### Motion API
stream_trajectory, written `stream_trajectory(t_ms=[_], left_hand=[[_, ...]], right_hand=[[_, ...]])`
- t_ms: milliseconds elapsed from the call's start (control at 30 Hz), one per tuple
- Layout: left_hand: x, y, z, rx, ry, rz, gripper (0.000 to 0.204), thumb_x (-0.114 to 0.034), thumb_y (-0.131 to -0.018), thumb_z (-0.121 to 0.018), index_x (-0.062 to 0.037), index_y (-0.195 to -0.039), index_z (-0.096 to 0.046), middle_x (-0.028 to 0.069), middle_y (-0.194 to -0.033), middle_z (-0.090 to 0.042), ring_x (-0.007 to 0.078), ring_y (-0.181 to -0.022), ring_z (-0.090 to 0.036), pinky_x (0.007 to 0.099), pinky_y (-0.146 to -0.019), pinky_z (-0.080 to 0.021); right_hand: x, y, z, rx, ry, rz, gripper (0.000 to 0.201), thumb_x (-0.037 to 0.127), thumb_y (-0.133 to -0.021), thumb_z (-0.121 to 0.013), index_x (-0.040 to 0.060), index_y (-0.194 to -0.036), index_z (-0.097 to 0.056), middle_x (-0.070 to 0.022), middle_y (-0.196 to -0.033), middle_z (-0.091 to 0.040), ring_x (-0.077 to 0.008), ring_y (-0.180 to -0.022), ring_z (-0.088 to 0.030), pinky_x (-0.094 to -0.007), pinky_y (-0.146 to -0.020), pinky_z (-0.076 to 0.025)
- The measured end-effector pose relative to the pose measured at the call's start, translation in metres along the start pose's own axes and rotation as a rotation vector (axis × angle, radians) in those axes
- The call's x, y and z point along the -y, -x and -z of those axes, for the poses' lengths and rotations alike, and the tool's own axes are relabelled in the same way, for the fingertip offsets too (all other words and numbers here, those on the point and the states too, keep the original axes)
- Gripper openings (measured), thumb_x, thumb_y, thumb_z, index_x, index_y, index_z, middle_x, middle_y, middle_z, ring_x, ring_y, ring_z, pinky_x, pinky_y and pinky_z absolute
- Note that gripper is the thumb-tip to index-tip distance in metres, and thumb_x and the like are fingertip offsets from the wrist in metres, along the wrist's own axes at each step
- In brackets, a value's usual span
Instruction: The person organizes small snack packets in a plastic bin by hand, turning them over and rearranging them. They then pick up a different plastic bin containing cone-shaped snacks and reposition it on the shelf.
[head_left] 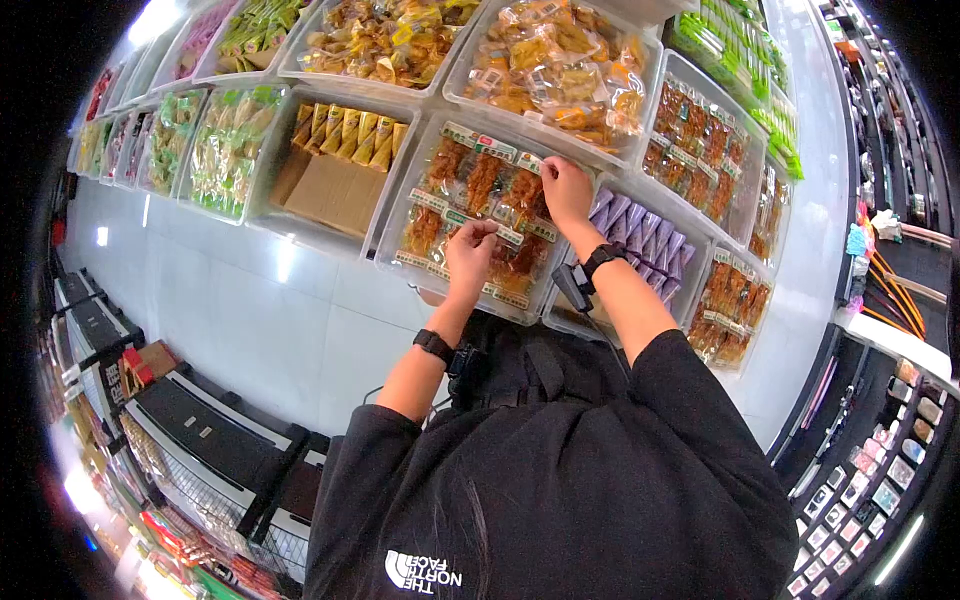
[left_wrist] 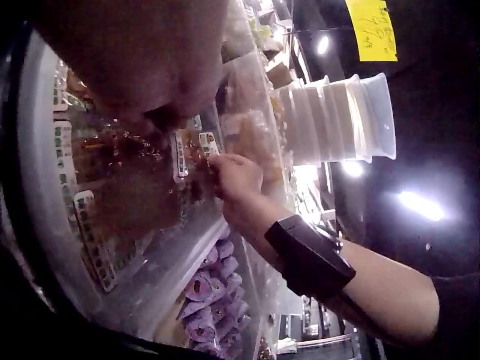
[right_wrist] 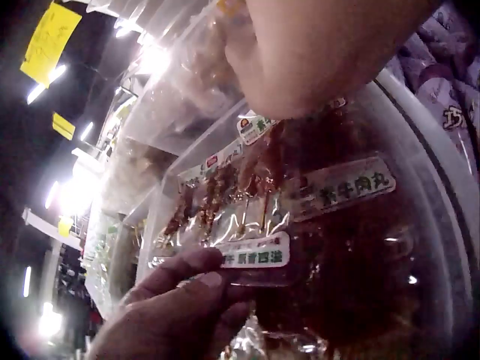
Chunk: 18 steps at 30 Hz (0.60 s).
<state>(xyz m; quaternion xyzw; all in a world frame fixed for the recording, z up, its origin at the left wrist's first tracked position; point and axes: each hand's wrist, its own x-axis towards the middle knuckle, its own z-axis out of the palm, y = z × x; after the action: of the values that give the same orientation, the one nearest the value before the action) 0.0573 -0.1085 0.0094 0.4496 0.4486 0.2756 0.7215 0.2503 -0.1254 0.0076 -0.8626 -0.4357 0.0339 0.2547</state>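
Note:
A clear plastic bin (head_left: 385,250) holds flat packets of reddish-brown skewered snacks with white, green-lettered labels. Over its right half lies one snack packet (head_left: 524,192), held at both ends. My left hand (head_left: 470,262) pinches the lower label edge of this packet; in the right wrist view the thumb and fingers (right_wrist: 196,279) meet at that label (right_wrist: 259,253). At the opposite end, my right hand (head_left: 568,196) pinches the upper corner, as the right hand (left_wrist: 238,178) shows in the left wrist view. More packets (head_left: 425,232) lie beneath and beside it.
Purple-wrapped snacks (head_left: 640,232) fill the bin to the right. On the left, another bin holds yellow packets (head_left: 350,135) above bare cardboard (head_left: 325,195). Bins of orange bagged snacks (head_left: 560,70) stand behind. Black-topped counters (head_left: 200,430) are at the lower left.

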Motion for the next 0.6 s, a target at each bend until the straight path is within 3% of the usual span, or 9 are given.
stream_trajectory(t_ms=[100, 167, 400, 600], left_hand=[[-0.002, -0.002, 0.0, 0.02, -0.124, -0.045, 0.014, -0.001, -0.086, -0.053, 0.0031, -0.097, -0.061, 0.0066, -0.084, -0.064, 0.0128, -0.072, -0.064, 0.0248, -0.061, -0.05], [-0.015, 0.002, -0.001, 0.053, -0.249, 0.058, 0.016, 0.0, -0.086, -0.052, 0.0049, -0.099, -0.06, 0.0099, -0.096, -0.063, 0.0166, -0.081, -0.064, 0.0282, -0.072, -0.051], [-0.021, 0.006, -0.001, 0.07, -0.375, 0.029, 0.019, -0.003, -0.087, -0.054, 0.0029, -0.103, -0.06, 0.0101, -0.093, -0.065, 0.0162, -0.079, -0.064, 0.0269, -0.066, -0.051], [-0.003, 0.002, 0.003, 0.109, -0.207, 0.062, 0.019, -0.002, -0.087, -0.054, 0.0022, -0.105, -0.06, 0.0102, -0.094, -0.065, 0.0164, -0.076, -0.064, 0.0264, -0.061, -0.053]], right_hand=[[0.0, -0.003, 0.003, 0.012, 0.142, 0.076, 0.016, 0.024, -0.086, -0.054, 0.0097, -0.089, -0.06, -0.0102, -0.075, -0.064, -0.0291, -0.076, -0.062, -0.0425, -0.063, -0.05], [0.001, -0.005, 0.005, 0.01, 0.179, 0.104, 0.016, 0.025, -0.085, -0.056, 0.0098, -0.088, -0.058, -0.0099, -0.077, -0.063, -0.0286, -0.074, -0.062, -0.0407, -0.063, -0.049], [-0.002, -0.006, 0.002, 0.096, 0.462, 0.195, 0.023, 0.028, -0.083, -0.058, 0.0098, -0.095, -0.049, -0.0084, -0.073, -0.063, -0.0273, -0.066, -0.063, -0.0399, -0.057, -0.05], [-0.004, -0.009, 0.004, 0.149, 0.438, 0.208, 0.022, 0.025, -0.082, -0.058, 0.0082, -0.095, -0.051, -0.0088, -0.075, -0.064, -0.0297, -0.063, -0.063, -0.0406, -0.056, -0.05]])
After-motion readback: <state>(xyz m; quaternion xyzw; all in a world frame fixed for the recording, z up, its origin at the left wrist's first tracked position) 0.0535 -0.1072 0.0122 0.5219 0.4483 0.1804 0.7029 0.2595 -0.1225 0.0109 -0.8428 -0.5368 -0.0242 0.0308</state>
